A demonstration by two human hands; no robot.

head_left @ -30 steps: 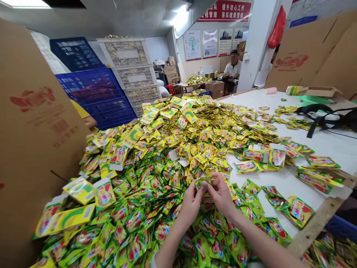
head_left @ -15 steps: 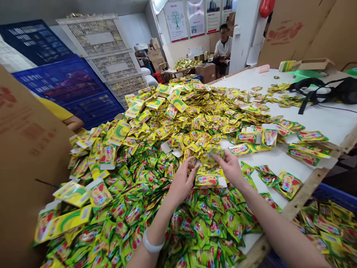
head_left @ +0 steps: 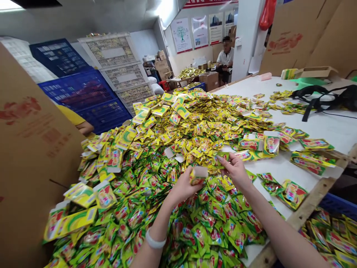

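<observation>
My left hand point(head_left: 182, 188), with a white band on its wrist, is closed around a small box point(head_left: 198, 175) whose pale open end faces up. To its right, my right hand point(head_left: 237, 171) pinches a green packet point(head_left: 221, 160) between thumb and fingers. The box and the packet are apart. Beneath both hands spreads a heap of green packets point(head_left: 206, 216). Yellow packets point(head_left: 206, 123) are piled behind them, with flattened yellow boxes point(head_left: 125, 137) lying on the left side of the pile.
Cardboard point(head_left: 36, 130) stands at the left, beside a person's yellow sleeve point(head_left: 69, 114). Stacked crates point(head_left: 119, 70) are behind. The white table point(head_left: 323, 126) carries black straps point(head_left: 320, 93). A blue crate point(head_left: 338, 204) holds packets below its wooden edge. Another person point(head_left: 225, 57) sits far back.
My left hand has taken hold of the small box that lay between my hands and lifted it. My right hand now holds the green packet more upright. The camera view has shifted.
</observation>
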